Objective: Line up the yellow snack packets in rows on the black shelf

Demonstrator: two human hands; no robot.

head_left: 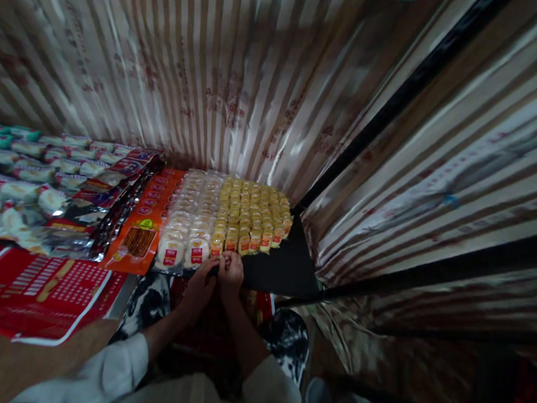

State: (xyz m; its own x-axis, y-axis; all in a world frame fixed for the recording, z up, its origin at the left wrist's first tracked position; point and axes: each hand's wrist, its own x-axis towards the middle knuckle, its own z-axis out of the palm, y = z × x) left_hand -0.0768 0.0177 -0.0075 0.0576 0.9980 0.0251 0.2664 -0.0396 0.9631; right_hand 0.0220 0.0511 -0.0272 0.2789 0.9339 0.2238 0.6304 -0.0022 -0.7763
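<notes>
My left hand (200,288) and my right hand (231,275) meet at the front edge of a black shelf board (284,267). Their fingers are curled and pressed together at the tips, and anything between them is too small or hidden to make out. Just beyond the fingertips stand rows of small yellow packets (248,215) with red labels. To their left lie rows of clear-wrapped, pale round snacks (197,250), also with red labels. The fingertips are close to the nearest yellow packets; I cannot tell whether they touch.
Left of the pale snacks lie an orange snack bag (138,240), a stack of dark shiny bags (94,205) and many white packets (31,171). A red printed sheet (48,295) hangs below. Striped sheeting (242,67) stands behind, with a black pole (383,120) at the right.
</notes>
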